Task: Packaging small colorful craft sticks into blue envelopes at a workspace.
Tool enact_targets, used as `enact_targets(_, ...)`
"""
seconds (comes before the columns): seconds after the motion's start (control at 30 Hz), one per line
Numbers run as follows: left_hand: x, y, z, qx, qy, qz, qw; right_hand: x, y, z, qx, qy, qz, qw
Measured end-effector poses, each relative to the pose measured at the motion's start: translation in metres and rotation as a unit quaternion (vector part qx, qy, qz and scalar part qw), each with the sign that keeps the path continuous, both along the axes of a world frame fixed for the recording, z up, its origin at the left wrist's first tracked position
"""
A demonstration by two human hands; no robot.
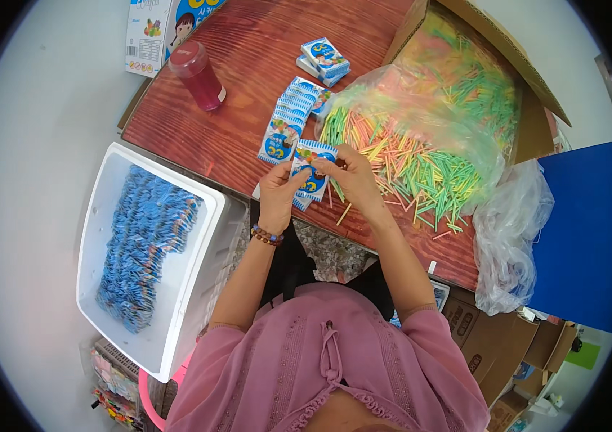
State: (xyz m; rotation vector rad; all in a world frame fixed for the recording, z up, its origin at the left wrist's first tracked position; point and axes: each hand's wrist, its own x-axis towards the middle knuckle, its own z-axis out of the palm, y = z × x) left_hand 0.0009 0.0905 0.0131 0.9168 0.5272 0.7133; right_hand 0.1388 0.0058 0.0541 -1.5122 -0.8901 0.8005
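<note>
Near the table's front edge, a small blue-and-white printed sachet [311,186] is pinched between both my hands. My left hand [275,196] grips its left side with thumb and fingers, and a beaded bracelet circles that wrist. On the other side, my right hand [355,182] holds the upper right part, its thumb across the front. Another sachet partly shows beneath the held one. Just beyond my left hand lies an overlapping row of sachets [284,126]. Beside my right hand spreads a heap of thin green, yellow and pink sticks [432,176].
The sticks spill from a clear plastic bag [399,90] in a cardboard box [536,68]. A small sachet stack [326,57] and a red-liquid bottle [201,79] stand farther back. A white tub [90,281] of blue sachets is at left; crumpled plastic [507,245] hangs at right.
</note>
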Motion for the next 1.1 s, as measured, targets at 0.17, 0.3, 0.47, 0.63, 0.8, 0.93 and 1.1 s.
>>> enact_targets(0.17, -0.020, 0.020, -0.013, 0.085, 0.069, 0.051, 0.993, -0.005, 0.031, -0.004, -0.085, 0.030, 0.048, 0.995)
enact_targets(0.3, -0.016, 0.042, -0.008, 0.126, 0.074, 0.124, 0.981, 0.001, 0.069, -0.020, -0.044, -0.024, 0.042, 0.998)
enact_targets(0.47, -0.021, 0.053, -0.023, 0.423, 0.279, 0.168, 0.846, -0.002, 0.090, -0.033, -0.107, -0.191, 0.005, 0.976)
enact_targets(0.63, -0.023, 0.044, -0.016, 0.500, 0.314, 0.235, 0.772, 0.005, 0.062, -0.024, -0.027, -0.203, -0.070, 0.976)
enact_targets(0.8, -0.029, 0.004, -0.009, 0.564, 0.436, 0.152, 0.685, 0.015, 0.007, -0.010, -0.115, -0.109, 0.024, 0.987)
enact_targets(0.93, -0.027, -0.002, -0.009, 0.564, 0.468, 0.107, 0.671, 0.004, -0.015, -0.026, -0.112, -0.268, 0.009, 0.957)
enact_targets(1.1, -0.024, 0.000, -0.013, 0.599, 0.433, 0.121, 0.663, 0.005, -0.018, -0.047, -0.108, -0.214, -0.045, 0.970)
